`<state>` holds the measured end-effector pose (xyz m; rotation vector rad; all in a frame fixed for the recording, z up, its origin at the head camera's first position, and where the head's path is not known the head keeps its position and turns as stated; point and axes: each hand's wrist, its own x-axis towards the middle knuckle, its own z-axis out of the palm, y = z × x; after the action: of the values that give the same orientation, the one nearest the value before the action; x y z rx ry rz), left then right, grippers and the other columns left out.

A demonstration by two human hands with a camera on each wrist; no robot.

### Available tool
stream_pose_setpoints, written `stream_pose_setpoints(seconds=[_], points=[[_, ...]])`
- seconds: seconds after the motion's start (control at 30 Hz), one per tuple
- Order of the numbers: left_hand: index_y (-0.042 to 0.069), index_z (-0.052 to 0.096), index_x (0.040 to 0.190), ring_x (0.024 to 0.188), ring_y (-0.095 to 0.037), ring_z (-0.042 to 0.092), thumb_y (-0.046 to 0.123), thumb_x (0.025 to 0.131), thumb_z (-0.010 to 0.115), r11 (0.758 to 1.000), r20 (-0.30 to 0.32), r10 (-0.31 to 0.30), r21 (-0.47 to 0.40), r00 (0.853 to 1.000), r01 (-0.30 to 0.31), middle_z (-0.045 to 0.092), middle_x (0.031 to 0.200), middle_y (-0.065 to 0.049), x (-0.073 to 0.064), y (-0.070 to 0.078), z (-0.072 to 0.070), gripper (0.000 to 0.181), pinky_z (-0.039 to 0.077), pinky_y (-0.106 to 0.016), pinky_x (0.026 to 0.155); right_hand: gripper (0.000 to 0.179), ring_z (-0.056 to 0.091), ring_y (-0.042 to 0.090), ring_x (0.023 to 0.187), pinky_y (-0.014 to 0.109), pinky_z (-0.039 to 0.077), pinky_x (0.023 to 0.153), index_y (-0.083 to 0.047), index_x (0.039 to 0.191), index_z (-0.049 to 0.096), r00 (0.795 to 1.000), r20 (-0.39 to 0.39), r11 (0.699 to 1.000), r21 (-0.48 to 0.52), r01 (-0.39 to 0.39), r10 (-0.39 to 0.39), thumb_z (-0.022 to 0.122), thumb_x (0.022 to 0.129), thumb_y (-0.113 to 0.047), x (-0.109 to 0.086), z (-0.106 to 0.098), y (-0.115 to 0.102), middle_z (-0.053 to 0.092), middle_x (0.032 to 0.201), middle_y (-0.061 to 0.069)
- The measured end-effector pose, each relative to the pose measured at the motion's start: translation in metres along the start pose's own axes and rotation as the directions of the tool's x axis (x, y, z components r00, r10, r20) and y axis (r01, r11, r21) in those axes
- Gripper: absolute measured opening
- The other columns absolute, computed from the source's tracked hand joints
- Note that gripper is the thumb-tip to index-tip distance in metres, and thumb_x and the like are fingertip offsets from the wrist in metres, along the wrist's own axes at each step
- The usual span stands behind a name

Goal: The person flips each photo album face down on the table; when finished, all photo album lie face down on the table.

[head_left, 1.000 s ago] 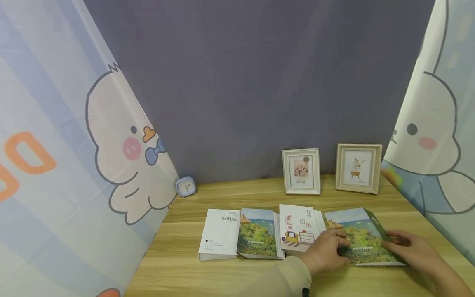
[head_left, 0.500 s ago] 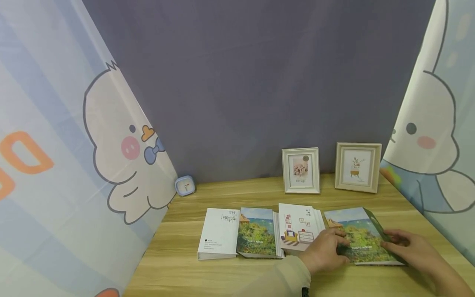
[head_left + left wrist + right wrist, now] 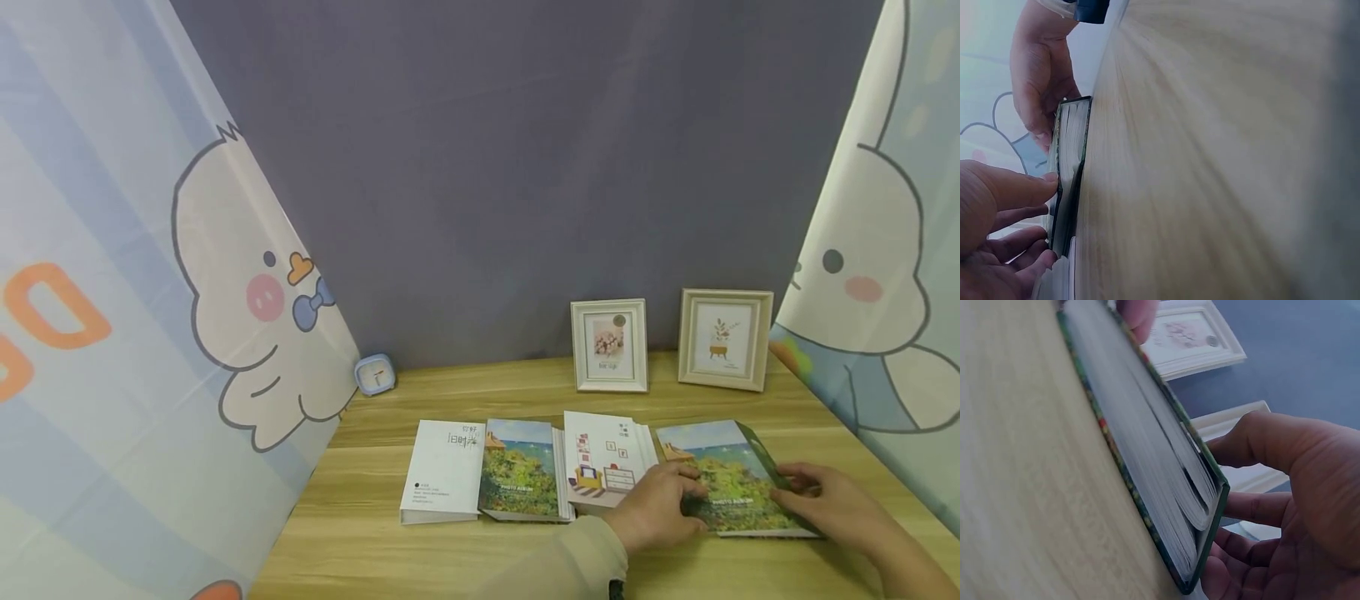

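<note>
A photo album (image 3: 731,475) with a painted seaside garden cover lies at the right end of a row of albums. My left hand (image 3: 660,510) holds its left side, thumb on the cover near the lower edge and fingers along the page side. On the right, the green spine is held by my right hand (image 3: 836,504), its thumb over the cover. The right wrist view shows the white page edges of the album (image 3: 1141,437) between its covers, and my right hand (image 3: 1285,506) curled at the spine. In the left wrist view the fingers (image 3: 1016,244) meet the album's page side.
Left of the held album lie a white album with a furniture drawing (image 3: 603,458), another garden-cover album (image 3: 519,471) and a plain white album (image 3: 442,471). Behind stand two picture frames (image 3: 611,387) (image 3: 682,337). A blue clock (image 3: 375,376) sits at the table's back left corner.
</note>
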<state>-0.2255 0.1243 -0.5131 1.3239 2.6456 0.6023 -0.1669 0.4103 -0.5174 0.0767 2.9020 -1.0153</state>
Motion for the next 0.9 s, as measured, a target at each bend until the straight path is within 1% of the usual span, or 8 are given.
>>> stream_pose_setpoints(seconds=[0.17,0.37,0.43,0.57,0.63,0.7,0.8,0.9], points=[[0.030,0.072,0.134,0.139,0.002,0.045,0.035,0.094,0.081,1.000,-0.012,0.000,-0.023,1.000,-0.001,0.052,0.148,0.021,-0.001,-0.001,-0.001,0.041,0.038,-0.012,0.108,0.066,0.068,0.041,0.099,0.054,0.059,0.076,0.022,0.133,0.052,1.000,0.022,1.000,-0.008,0.011,-0.011,0.068,0.103,-0.034,0.000,-0.001,-0.004,0.067,0.109,0.022],[0.033,0.071,0.135,0.134,0.003,0.049,0.034,0.095,0.081,0.996,-0.057,-0.021,-0.093,0.998,0.016,0.055,0.143,0.024,-0.005,-0.003,-0.006,0.042,0.042,-0.014,0.106,0.063,0.067,0.046,0.100,0.054,0.060,0.076,0.022,0.133,0.052,1.000,0.024,1.000,0.003,0.006,-0.006,0.066,0.105,-0.033,0.001,-0.005,-0.009,0.064,0.114,0.036],[0.033,0.070,0.137,0.133,0.003,0.050,0.035,0.095,0.080,0.991,-0.073,-0.031,-0.131,0.997,0.021,0.056,0.142,0.024,-0.007,-0.006,-0.009,0.043,0.044,-0.015,0.105,0.061,0.067,0.048,0.102,0.054,0.060,0.076,0.021,0.132,0.054,1.000,0.014,1.000,0.011,-0.002,0.002,0.066,0.105,-0.032,0.002,-0.008,-0.011,0.063,0.117,0.038],[0.034,0.069,0.136,0.127,0.000,0.055,0.033,0.096,0.080,0.969,-0.085,-0.072,-0.241,0.994,0.050,0.057,0.140,0.023,-0.012,-0.013,-0.017,0.041,0.050,-0.020,0.099,0.061,0.066,0.051,0.104,0.054,0.060,0.077,0.020,0.131,0.056,1.000,-0.010,1.000,-0.003,0.005,-0.005,0.066,0.105,-0.034,0.005,-0.010,-0.019,0.061,0.122,0.040],[0.034,0.070,0.134,0.120,0.000,0.058,0.030,0.096,0.080,0.960,-0.091,-0.089,-0.275,0.992,0.061,0.059,0.135,0.022,-0.015,-0.017,-0.021,0.039,0.052,-0.020,0.094,0.062,0.065,0.053,0.106,0.054,0.060,0.077,0.018,0.131,0.057,0.999,-0.033,1.000,-0.021,0.021,-0.022,0.068,0.104,-0.036,0.006,-0.009,-0.025,0.060,0.125,0.040],[0.033,0.071,0.133,0.116,0.000,0.060,0.028,0.096,0.080,0.958,-0.109,-0.095,-0.280,0.990,0.061,0.061,0.130,0.021,-0.017,-0.022,-0.023,0.039,0.052,-0.019,0.091,0.064,0.063,0.055,0.107,0.056,0.059,0.076,0.016,0.131,0.060,0.997,-0.057,0.998,-0.052,0.042,-0.045,0.070,0.102,-0.040,0.007,-0.008,-0.031,0.058,0.127,0.041],[0.031,0.072,0.133,0.115,0.000,0.060,0.027,0.096,0.081,0.960,-0.138,-0.094,-0.276,0.986,0.053,0.063,0.128,0.020,-0.020,-0.028,-0.027,0.039,0.052,-0.018,0.091,0.061,0.061,0.057,0.109,0.058,0.058,0.075,0.011,0.131,0.063,0.991,-0.101,0.993,-0.079,0.083,-0.091,0.072,0.100,-0.041,0.009,-0.003,-0.041,0.058,0.128,0.040],[0.031,0.071,0.133,0.121,-0.003,0.059,0.028,0.095,0.081,0.957,-0.159,-0.103,-0.285,0.982,0.054,0.062,0.131,0.019,-0.024,-0.034,-0.031,0.039,0.053,-0.021,0.094,0.055,0.060,0.058,0.109,0.061,0.056,0.076,0.008,0.130,0.066,0.979,-0.142,0.987,-0.093,0.131,-0.143,0.073,0.100,-0.038,0.012,0.002,-0.051,0.058,0.127,0.039]])
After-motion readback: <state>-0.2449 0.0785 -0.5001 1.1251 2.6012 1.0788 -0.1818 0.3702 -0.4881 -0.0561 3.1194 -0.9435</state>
